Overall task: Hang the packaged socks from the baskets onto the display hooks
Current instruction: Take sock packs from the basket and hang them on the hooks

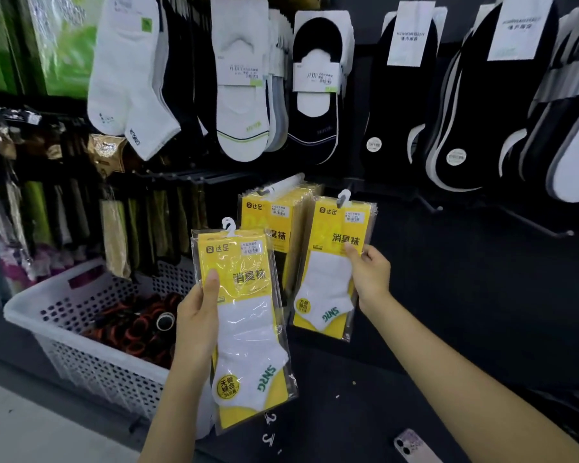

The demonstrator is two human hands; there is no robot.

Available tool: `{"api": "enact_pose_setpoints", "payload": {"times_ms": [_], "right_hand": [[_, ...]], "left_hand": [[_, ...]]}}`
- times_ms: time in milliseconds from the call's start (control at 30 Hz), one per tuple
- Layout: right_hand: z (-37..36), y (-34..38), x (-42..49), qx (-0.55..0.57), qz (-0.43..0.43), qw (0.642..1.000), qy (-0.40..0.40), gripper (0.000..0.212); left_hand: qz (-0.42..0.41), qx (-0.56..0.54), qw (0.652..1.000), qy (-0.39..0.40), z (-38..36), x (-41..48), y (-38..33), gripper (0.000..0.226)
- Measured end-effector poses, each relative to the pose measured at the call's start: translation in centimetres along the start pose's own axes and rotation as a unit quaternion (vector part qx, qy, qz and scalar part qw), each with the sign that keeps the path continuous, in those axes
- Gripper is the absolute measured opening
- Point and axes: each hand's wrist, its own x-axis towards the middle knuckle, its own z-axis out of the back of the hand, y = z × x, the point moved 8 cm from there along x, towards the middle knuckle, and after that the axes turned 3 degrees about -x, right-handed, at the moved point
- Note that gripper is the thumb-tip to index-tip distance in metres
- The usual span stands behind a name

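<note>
Roughly midway: yellow sock packs (266, 225) hang on the lower rack, right hand (370, 279) pinching the front bunch (325, 285), left hand (198, 315) gripping an unhung stack (248, 329) beside the white basket (81, 355), with a bare hook (535, 225) free to the right.

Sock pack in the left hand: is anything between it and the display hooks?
Nothing visible does. The sock pack, held by the left hand, sits in open air before the hung yellow packs; the right hand grips the right bunch at its side.
</note>
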Motion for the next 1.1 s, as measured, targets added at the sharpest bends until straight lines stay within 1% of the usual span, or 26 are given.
{"api": "enact_pose_setpoints", "payload": {"times_ms": [67, 133, 267, 333, 400, 467, 567, 633, 700, 800, 867, 1000, 1100], "right_hand": [[-0.1, -0.5, 1.2, -0.010, -0.007, 1.000, -0.021, 0.008], [0.2, -1.1, 2.4, -0.024, -0.022, 0.998, -0.051, 0.011], [2.0, -2.8, 3.7, -0.057, -0.087, 0.988, -0.111, 0.027], [3.2, -3.3, 3.1, -0.056, -0.091, 0.985, -0.137, 0.027], [3.9, -3.4, 1.6, -0.057, -0.083, 0.986, -0.136, 0.030], [3.5, -3.4, -0.3, -0.040, -0.085, 0.991, -0.091, 0.024], [1.1, -2.3, -4.1, -0.035, -0.075, 0.995, 0.047, 0.006], [-0.7, -1.1, -6.9, -0.019, -0.050, 0.989, 0.140, 0.008], [-1.9, -0.3, -9.2, -0.008, -0.036, 0.980, 0.196, 0.016], [-2.6, 0.5, -10.9, 0.031, -0.034, 0.974, 0.222, 0.025], [-2.5, 0.8, -11.1, 0.050, -0.029, 0.974, 0.217, 0.022], [-2.1, 0.7, -10.9, 0.051, -0.030, 0.979, 0.195, 0.022], [-1.7, 0.4, -10.7, 0.055, -0.027, 0.982, 0.181, 0.011]], "left_hand": [[0.003, -0.010, 1.000, -0.001, 0.2, 0.1, 0.1, 0.034], [0.002, -0.026, 1.000, -0.007, 0.0, 0.0, 0.1, 0.028], [0.007, -0.023, 1.000, -0.007, -0.3, -0.4, -0.2, 0.029], [0.012, -0.023, 1.000, -0.010, -0.4, -0.5, 0.0, 0.031], [0.013, -0.021, 1.000, -0.011, -0.7, -0.7, 0.0, 0.032], [0.018, -0.027, 0.999, -0.001, -1.4, -1.0, 0.1, 0.032], [0.005, -0.029, 1.000, 0.008, -2.5, -1.3, -0.2, 0.035], [0.003, -0.045, 0.999, 0.013, -3.2, -1.7, -0.2, 0.033], [0.014, -0.067, 0.997, 0.023, -3.7, -2.0, -0.1, 0.032], [0.036, -0.085, 0.995, 0.031, -4.2, -2.3, 0.3, 0.029], [0.047, -0.097, 0.994, 0.032, -4.2, -2.3, 0.4, 0.028], [0.059, -0.092, 0.993, 0.038, -4.5, -2.4, 0.6, 0.037], [0.054, -0.084, 0.994, 0.044, -4.7, -2.5, 0.4, 0.034]]}}
